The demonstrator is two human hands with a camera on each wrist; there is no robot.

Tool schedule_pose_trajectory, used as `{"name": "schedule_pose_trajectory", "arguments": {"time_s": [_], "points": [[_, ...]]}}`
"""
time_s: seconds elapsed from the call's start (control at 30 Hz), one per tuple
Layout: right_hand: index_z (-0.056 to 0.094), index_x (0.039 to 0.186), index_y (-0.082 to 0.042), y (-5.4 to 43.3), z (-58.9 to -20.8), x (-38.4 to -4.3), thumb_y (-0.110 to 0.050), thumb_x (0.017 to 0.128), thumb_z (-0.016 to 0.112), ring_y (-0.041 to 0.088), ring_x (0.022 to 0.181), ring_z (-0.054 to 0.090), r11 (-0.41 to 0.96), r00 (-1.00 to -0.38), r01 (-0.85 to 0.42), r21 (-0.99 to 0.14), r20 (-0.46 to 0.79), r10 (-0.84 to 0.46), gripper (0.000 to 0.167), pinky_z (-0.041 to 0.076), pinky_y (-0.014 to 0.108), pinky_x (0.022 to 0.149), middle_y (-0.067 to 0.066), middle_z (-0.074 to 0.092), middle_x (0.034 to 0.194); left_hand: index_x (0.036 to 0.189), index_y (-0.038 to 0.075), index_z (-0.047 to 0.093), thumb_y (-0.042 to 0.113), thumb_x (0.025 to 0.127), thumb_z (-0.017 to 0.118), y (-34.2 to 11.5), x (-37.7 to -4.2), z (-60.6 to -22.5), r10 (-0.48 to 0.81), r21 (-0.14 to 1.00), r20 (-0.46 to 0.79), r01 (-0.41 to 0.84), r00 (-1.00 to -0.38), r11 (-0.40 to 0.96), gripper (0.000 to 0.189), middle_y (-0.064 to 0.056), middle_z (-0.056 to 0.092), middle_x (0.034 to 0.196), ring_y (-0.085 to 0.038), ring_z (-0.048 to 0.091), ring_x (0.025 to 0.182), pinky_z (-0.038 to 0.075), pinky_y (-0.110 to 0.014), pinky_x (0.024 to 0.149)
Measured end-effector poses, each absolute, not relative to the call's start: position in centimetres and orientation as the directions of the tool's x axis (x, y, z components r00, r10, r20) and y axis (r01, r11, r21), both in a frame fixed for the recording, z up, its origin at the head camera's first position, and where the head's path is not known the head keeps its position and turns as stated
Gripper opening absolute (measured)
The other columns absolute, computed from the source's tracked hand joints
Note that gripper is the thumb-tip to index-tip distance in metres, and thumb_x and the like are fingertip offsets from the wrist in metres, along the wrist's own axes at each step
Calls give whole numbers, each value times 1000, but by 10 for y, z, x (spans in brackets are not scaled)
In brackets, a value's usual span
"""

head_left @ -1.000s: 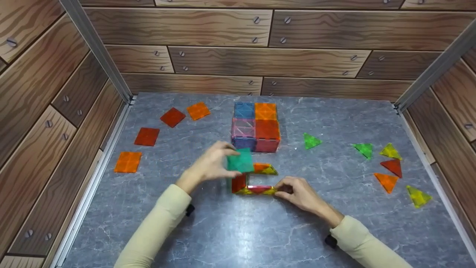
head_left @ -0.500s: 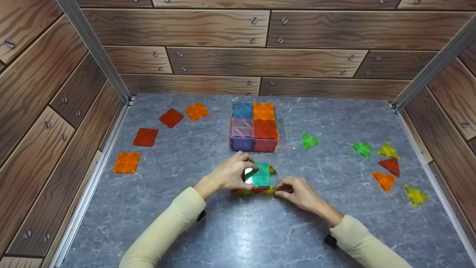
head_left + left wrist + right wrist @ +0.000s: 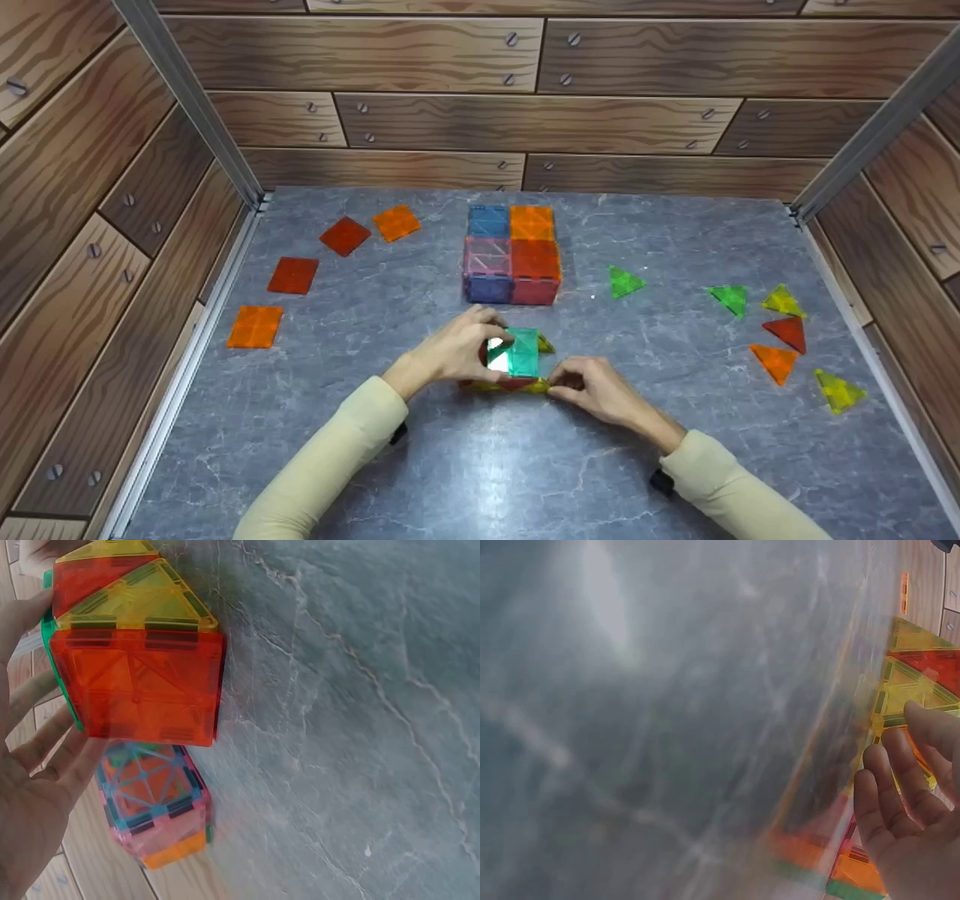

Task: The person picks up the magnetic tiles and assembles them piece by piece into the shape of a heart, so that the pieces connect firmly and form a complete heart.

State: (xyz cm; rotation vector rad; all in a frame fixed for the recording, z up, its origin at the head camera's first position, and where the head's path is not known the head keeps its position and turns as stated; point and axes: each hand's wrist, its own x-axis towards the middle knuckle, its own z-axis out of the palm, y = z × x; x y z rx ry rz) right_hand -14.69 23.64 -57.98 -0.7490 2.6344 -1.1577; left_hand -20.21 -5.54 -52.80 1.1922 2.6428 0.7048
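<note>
Left hand (image 3: 457, 349): grips translucent green square plastic tile (image 3: 523, 352), on top of small tile box (image 3: 517, 384).
Right hand (image 3: 592, 390): pinches the box's right end.

Tile block (image 3: 513, 255), orange squares (image 3: 256, 326) left, loose triangles (image 3: 778, 363) right, on grey tabletop (image 3: 525, 465)

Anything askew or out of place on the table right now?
Nothing is spilled or broken. The green square tile in the left hand sits tilted on the small build, not yet flush. One green triangle lies apart from the triangle group at right.
</note>
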Motion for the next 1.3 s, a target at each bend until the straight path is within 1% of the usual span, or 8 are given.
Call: {"name": "schedule_pose_trajectory", "arguments": {"time_s": [0.23, 0.37, 0.6, 0.83, 1.0, 1.13, 1.2, 1.3], "points": [[80, 101, -16, 237, -579, -147, -21, 95, 79, 1, 83, 65, 580, -856, -371, -726, 25, -516, 7, 55, 20, 73, 1, 79, 96, 133, 14, 74, 48, 87, 84, -59, -202, -529, 731, 474, 55, 662, -680, 580, 58, -6, 65, 137, -25, 57, 124, 53, -42, 108], [79, 102, -14, 240, -575, -152, -19, 94, 80, 0, 81, 64, 560, -853, -352, -750, 11, -521, 9, 55, 19, 73, 3, 79, 96, 133, 13, 74, 48, 88, 83, -59, -202, -528, 731, 471, 55, 663, -680, 581, 58, -7, 65, 137, -25, 57, 125, 53, -42, 108], [78, 106, -6, 248, -576, -177, -13, 93, 80, 3, 80, 65, 547, -877, -344, -763, 53, -478, 15, 56, 19, 73, 10, 79, 97, 134, 14, 73, 49, 88, 83, -60, -202, -529, 728, 466, 50, 661, -684, 588, 59, -7, 65, 138, -25, 57, 124, 54, -42, 106], [78, 108, -6, 245, -581, -203, -17, 93, 80, 5, 79, 61, 587, -881, -357, -727, 54, -469, 18, 52, 18, 70, 10, 78, 97, 136, 14, 72, 49, 88, 83, -61, -200, -531, 726, 470, 47, 657, -686, 590, 59, -8, 65, 139, -26, 57, 124, 54, -44, 106], [79, 105, -9, 242, -582, -212, -17, 93, 81, 6, 79, 61, 601, -873, -379, -703, 57, -484, 14, 51, 19, 71, 9, 78, 97, 136, 15, 72, 49, 89, 83, -61, -199, -531, 719, 490, 43, 641, -694, 590, 59, -7, 64, 140, -26, 57, 126, 54, -45, 109], [80, 102, -9, 241, -582, -214, -14, 93, 80, 7, 80, 64, 600, -867, -396, -695, 66, -494, 10, 52, 20, 72, 9, 79, 96, 138, 15, 70, 52, 89, 82, -64, -198, -532, 709, 502, 68, 638, -702, 583, 62, -8, 63, 140, -26, 57, 129, 52, -45, 112], [80, 101, -9, 240, -582, -215, -14, 93, 80, 8, 81, 65, 599, -864, -405, -691, 76, -497, 10, 53, 21, 73, 9, 79, 96, 139, 14, 69, 53, 90, 81, -71, -199, -532, 694, 512, 94, 632, -714, 582, 63, -9, 62, 142, -27, 56, 132, 51, -46, 115], [80, 102, -10, 239, -582, -216, -15, 93, 80, 9, 82, 66, 598, -860, -411, -688, 76, -505, 10, 54, 21, 74, 8, 79, 96, 141, 13, 67, 54, 90, 79, -96, -202, -533, 631, 536, 119, 584, -767, 609, 66, -12, 60, 145, -30, 55, 137, 47, -50, 118]]}}
